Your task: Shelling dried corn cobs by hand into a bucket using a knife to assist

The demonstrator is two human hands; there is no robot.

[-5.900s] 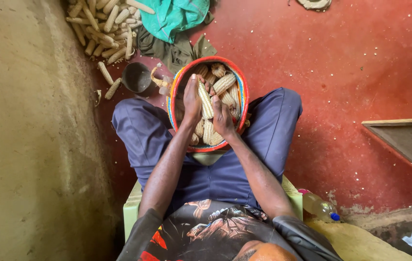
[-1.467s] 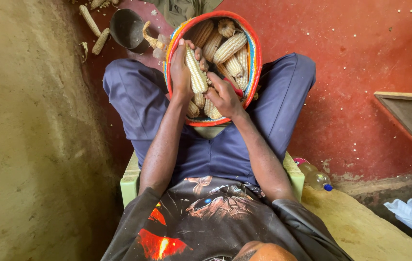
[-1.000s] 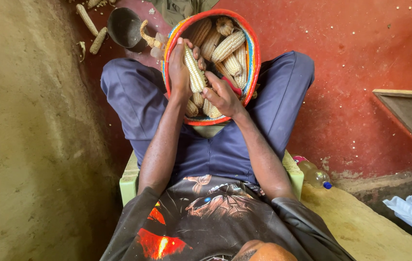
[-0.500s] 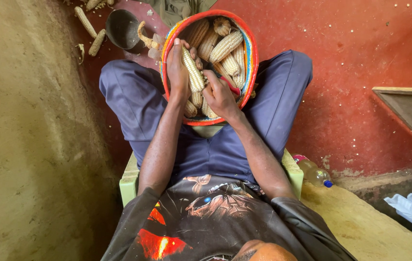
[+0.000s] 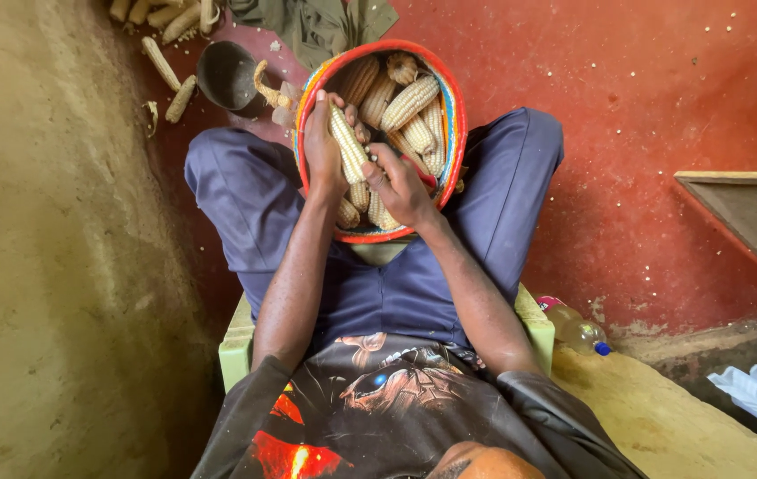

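Running down the whole left side of the frame, a rough tan wall (image 5: 50, 266) hems in the seated person, leaving only a narrow dark strip beside the left knee. At the upper left, loose bare cobs (image 5: 165, 71) lie on the red floor (image 5: 645, 106) next to a dark metal bowl (image 5: 226, 75), just beside the basket's rim. In the upper centre, a round woven basket (image 5: 458, 106) with an orange and blue rim sits between the knees, full of dried maize cobs. The left hand (image 5: 321, 146) wraps its fingers around one pale corn cob (image 5: 348, 142), held upright over the basket's left half. The right hand (image 5: 401, 182) presses against the cob's lower end, fingers curled closed on it. Right of the basket the floor lies open up to a wooden step (image 5: 742, 213) at the right edge. A plastic bottle (image 5: 578, 330) lies at the lower right beside the green stool (image 5: 238, 341).
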